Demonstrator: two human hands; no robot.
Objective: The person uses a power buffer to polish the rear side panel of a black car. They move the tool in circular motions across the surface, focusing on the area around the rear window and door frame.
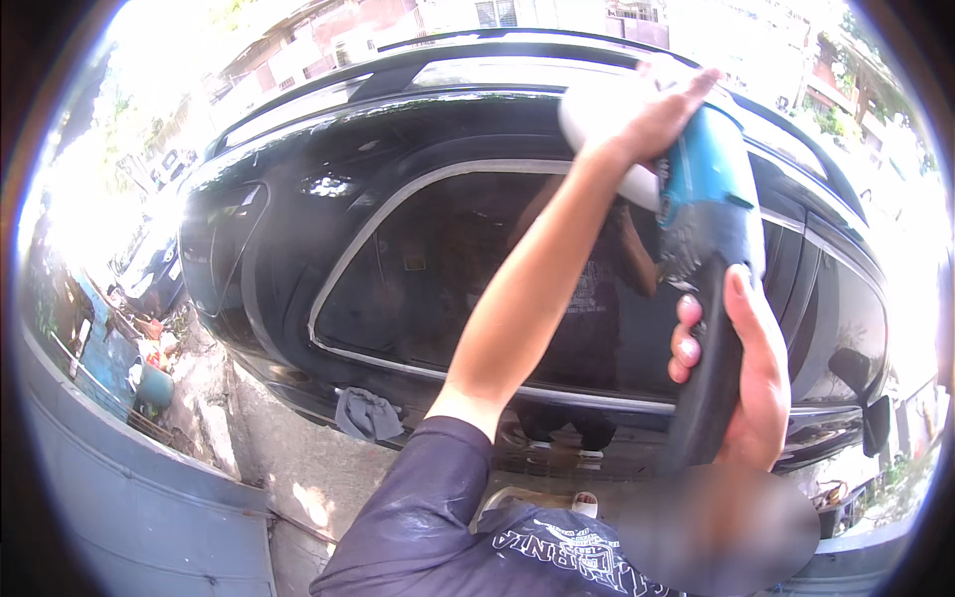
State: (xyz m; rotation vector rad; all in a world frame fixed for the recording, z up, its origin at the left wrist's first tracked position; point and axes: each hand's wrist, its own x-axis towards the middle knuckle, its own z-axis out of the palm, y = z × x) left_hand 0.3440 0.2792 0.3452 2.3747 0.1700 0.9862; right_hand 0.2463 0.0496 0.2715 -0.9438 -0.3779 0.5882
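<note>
A teal-and-black electric polisher [709,186] is held up before the side of a black car [351,142]. My right hand [753,373] wraps its black rear handle, thumb along the top and fingertips around the near side. At the tool's front, my left hand [645,123] lies over the head, its fingers partly washed out by glare. Beneath that hand shows a white round polishing pad [586,112], near the roof edge above the side window [418,276]. Whether the pad touches the paint cannot be seen. Light-coloured tape or trim [351,257] borders the window.
A grey cloth [367,414] hangs low on the car's side. Below left stands a grey metal gate or wall [149,515], with a bucket [154,386] and clutter past it. The car's side mirror [877,425] juts out at right. Concrete ground [321,477] lies underfoot.
</note>
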